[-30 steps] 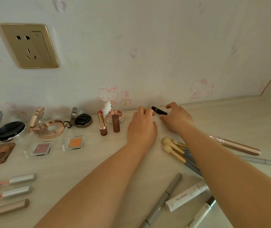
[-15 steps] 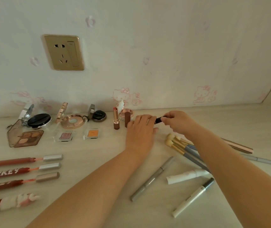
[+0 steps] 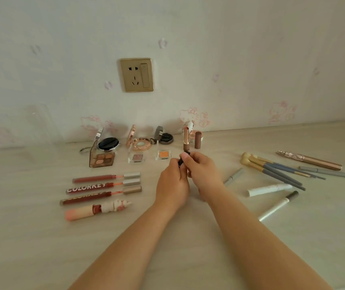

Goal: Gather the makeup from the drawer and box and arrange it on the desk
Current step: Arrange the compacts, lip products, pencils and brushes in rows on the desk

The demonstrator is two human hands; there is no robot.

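Two-handed grip, black tube (image 3: 181, 160) nearer now

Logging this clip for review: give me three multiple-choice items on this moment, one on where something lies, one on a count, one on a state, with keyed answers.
1. Where do the makeup brushes lie?
A. to the right of the hands
B. to the left of the lip glosses
C. leaning on the wall socket

2. How many lip gloss tubes with metallic caps lie side by side at left?
A. one
B. three
C. six

3. What state is the lipstick standing near the wall in?
A. capped
B. lying flat
C. uncapped, with its brown cap standing beside it

Answers:
1 A: the brushes fan out on the desk right of the right hand.
2 B: three tubes with silver or bronze caps lie in a row, above a pink one.
3 C: the bullet shows, and the cap stands apart.

Both hands, the left hand included, hold a small dark tube.
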